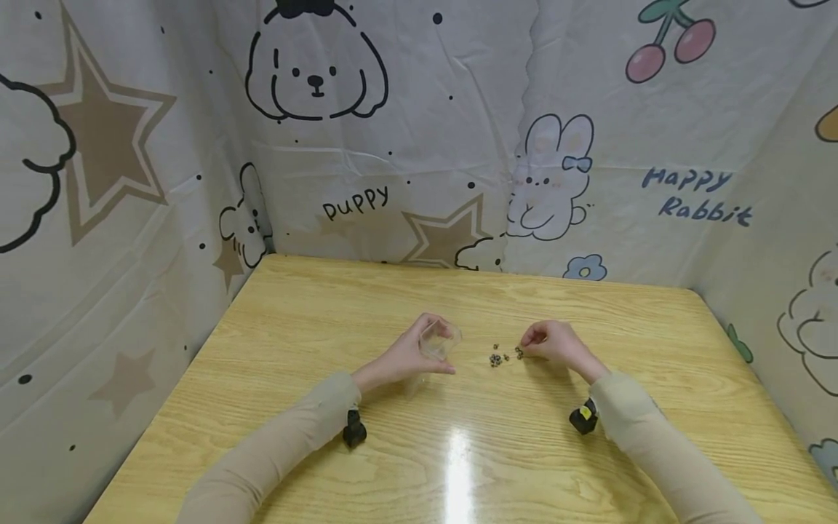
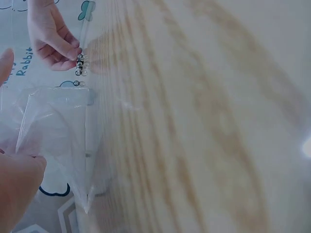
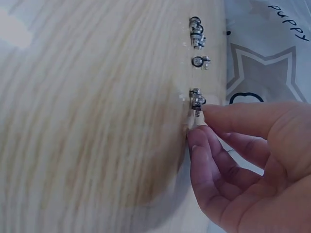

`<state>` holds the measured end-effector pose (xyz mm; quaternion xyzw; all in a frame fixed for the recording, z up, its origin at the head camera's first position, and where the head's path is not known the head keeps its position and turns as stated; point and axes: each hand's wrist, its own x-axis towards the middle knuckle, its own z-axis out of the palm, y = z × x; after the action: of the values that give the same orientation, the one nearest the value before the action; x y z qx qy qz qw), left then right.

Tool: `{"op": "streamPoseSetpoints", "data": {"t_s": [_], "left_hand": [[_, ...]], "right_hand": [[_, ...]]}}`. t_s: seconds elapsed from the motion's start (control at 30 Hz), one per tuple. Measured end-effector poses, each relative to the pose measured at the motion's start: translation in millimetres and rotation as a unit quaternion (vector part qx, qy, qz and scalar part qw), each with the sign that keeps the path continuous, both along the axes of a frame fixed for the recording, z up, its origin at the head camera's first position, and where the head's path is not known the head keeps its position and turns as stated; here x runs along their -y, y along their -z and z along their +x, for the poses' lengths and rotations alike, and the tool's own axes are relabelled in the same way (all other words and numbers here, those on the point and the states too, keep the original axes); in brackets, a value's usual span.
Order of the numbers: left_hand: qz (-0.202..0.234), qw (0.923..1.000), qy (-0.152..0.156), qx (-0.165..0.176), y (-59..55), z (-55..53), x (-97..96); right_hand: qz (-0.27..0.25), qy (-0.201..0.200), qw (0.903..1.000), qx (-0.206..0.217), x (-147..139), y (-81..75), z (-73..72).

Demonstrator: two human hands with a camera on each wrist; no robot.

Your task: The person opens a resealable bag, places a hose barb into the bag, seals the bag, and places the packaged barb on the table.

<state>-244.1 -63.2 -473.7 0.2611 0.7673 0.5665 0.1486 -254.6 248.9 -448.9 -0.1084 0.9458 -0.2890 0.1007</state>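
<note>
My left hand [image 1: 412,355] holds a clear plastic bag [image 2: 53,126] near the middle of the table, thumb and fingers spread about its mouth. To its right lie several small shiny metal fittings with dark rings [image 1: 495,360], loosely grouped on the wood. My right hand [image 1: 558,345] is at the right end of that group. In the right wrist view its thumb tip is right at a small cluster of fittings [image 3: 197,99]. The other fingers [image 3: 209,170] are curled below, with a gap between thumb and forefinger and no fitting visible in it.
The wood-grain table [image 1: 314,298] is enclosed by pale fabric [image 1: 419,145] printed with cartoon animals and stars. A black wrist camera [image 1: 354,429] sits at the left cuff, another camera [image 1: 583,417] at the right. Bright glare [image 1: 458,466] shows near the front.
</note>
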Motion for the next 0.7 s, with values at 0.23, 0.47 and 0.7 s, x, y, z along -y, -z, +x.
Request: {"op": "streamPoseSetpoints", "data": {"t_s": [0.23, 0.47, 0.7], "left_hand": [[-0.001, 1.0, -0.006, -0.005, 0.4, -0.6, 0.1], [-0.005, 0.9999, -0.008, -0.012, 2.3, -1.7, 0.7], [-0.004, 0.9998, -0.015, -0.009, 1.5, -1.2, -0.1]], "right_hand": [[0.002, -0.009, 0.9999, -0.014, 0.7, 4.3, 0.9], [0.002, -0.014, 0.9998, -0.017, 3.3, 4.5, 2.4], [0.01, -0.013, 0.9997, -0.02, 3.8, 5.7, 1.1]]}}
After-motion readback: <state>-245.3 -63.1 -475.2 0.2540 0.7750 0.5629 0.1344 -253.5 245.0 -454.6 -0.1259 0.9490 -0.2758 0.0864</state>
